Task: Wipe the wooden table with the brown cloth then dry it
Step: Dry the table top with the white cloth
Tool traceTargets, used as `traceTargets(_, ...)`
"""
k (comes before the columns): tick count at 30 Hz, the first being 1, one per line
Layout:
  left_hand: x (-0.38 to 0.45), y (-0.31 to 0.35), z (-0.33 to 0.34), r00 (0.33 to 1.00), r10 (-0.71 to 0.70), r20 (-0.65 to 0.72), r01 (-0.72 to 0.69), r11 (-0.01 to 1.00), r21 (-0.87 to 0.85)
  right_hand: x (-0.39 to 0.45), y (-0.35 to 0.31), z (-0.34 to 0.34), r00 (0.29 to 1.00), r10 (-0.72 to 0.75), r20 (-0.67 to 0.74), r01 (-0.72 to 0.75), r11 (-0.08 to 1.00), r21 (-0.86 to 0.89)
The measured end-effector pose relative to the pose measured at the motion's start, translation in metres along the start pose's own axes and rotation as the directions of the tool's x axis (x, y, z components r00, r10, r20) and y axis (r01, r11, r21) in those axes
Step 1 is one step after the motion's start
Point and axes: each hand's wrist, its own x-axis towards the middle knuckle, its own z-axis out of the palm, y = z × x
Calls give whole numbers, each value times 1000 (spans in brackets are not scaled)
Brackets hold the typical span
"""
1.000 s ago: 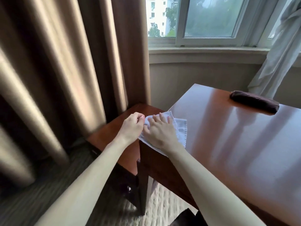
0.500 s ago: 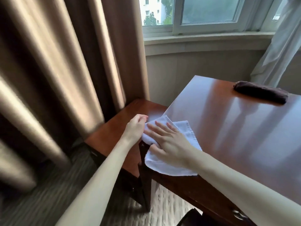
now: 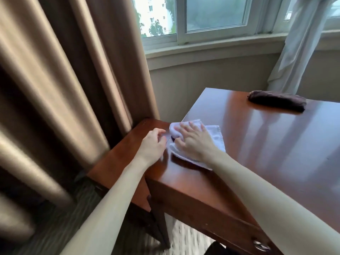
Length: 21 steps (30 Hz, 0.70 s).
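Two bare forearms enter from the bottom edge and reach forward over the near left corner of a glossy reddish-brown wooden surface.

Item, left hand: it hovers at the left edge of the surface, fingers loosely curled and holding nothing, its fingertips just beside the white cloth. Contact with the cloth cannot be told through the motion blur.

Item, right hand: it lies palm down on a crumpled white terry cloth, fingers spread and fairly straight, pressing it against the surface. The cloth bunches up under the fingertips at its far left end and lies flatter, with a stitched hem, to the right of the hand.

Item, lower wooden side table: same reddish-brown finish, it adjoins the left side of the main surface and sits a step below it, beneath the left hand.

Item, metal drawer pull: on the front panel of the main surface, at the lower right.

Item, dark brown folded cloth: a long, narrow roll, it lies on the far right part of the surface, well apart from both hands, untouched.

Item, heavy tan pleated curtain: it hangs along the left, down to a striped carpet.

Item, white-framed window: above a pale sill on the far wall, with trees and a building outside.

Item, sheer white curtain: gathered at the far right, behind the brown cloth.
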Motion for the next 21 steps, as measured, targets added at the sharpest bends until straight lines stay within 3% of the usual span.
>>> traceTargets(1,0,3,3,998,51,20,-52,997,49,10,7,-5,994,111,18,-111,994,6)
traceTargets(2,2,7,7,995,100,27,-102,992,76,15,9,-5,991,134,7,-134,991,10)
traceTargets(5,14,18,16,987,160,-16,-159,986,44,-15,-3,12,971,-228,-70,230,973,27)
traceTargets(7,28,29,27,987,158,-15,-158,987,23,-27,4,19,932,-349,-101,358,928,102)
traceTargets(14,87,54,57,996,89,-26,-89,996,11,83,85,8,1000,4,5,-4,996,87)
traceTargets(18,90,55,85,983,148,112,-171,960,224,157,148,12,990,139,17,-140,986,90)
traceTargets(21,90,46,96,986,118,116,-153,917,369,202,181,13,983,182,-15,-180,979,91)
